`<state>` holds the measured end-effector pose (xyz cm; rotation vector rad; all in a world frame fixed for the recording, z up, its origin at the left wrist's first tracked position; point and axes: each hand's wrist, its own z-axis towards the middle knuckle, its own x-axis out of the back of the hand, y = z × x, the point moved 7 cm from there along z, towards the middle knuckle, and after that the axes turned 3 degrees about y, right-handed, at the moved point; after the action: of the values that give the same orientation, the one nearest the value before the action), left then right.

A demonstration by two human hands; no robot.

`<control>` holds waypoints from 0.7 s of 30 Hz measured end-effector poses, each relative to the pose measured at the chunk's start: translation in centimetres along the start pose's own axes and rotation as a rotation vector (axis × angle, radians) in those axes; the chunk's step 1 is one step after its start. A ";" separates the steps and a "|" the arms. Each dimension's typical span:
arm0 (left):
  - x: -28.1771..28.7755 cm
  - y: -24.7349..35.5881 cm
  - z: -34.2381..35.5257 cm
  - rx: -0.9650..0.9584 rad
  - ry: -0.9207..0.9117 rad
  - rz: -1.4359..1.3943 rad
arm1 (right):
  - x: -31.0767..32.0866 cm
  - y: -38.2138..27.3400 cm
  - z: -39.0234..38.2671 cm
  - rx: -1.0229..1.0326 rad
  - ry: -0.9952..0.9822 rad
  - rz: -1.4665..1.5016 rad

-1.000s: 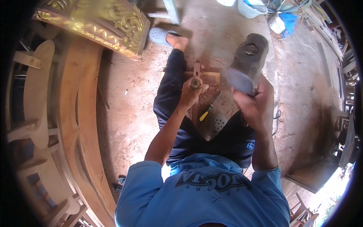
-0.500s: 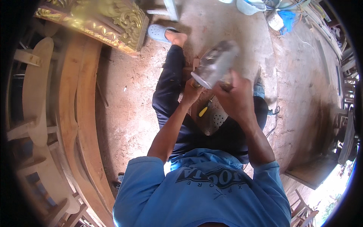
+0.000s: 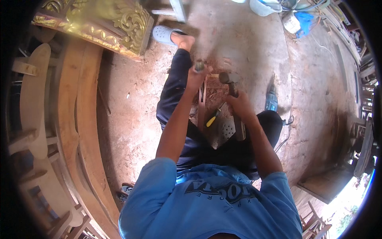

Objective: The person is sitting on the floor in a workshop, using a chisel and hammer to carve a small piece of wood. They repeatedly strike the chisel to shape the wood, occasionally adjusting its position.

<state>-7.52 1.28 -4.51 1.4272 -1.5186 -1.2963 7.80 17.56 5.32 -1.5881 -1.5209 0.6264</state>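
Observation:
My left hand [image 3: 194, 78] grips a chisel [image 3: 199, 65] by its handle, its round end facing up, above a narrow slotted wooden piece [image 3: 201, 107] lying lengthwise between my legs. A wooden block [image 3: 217, 81] sits crosswise under that piece, with shavings about it. In my right hand [image 3: 240, 106] is a mallet [image 3: 225, 78], held low by its handle just right of the wood. A yellow-handled screwdriver [image 3: 211, 119] lies beside the piece, near a grey perforated clog [image 3: 228, 130].
A blue power drill [image 3: 271, 101] with a cord lies right of my knee. Gold carved panel [image 3: 131, 30] is at upper left, long timber boards [image 3: 89, 119] and chair parts [image 3: 36, 103] along the left, buckets [image 3: 264, 6] and a blue bag [image 3: 302, 26] at upper right.
My right hand has lowered the mallet from high near the camera, passing over my left hand. My left hand has moved up and to the left with the chisel.

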 end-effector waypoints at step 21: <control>-7.4 21.5 -3.4 -0.179 -0.096 -0.655 | 0.1 -14.7 2.5 0.964 0.057 -0.097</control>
<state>-9.54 5.72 17.98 1.8375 -0.9759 -1.8479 -2.47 17.08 16.19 -0.7734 -0.9808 1.0392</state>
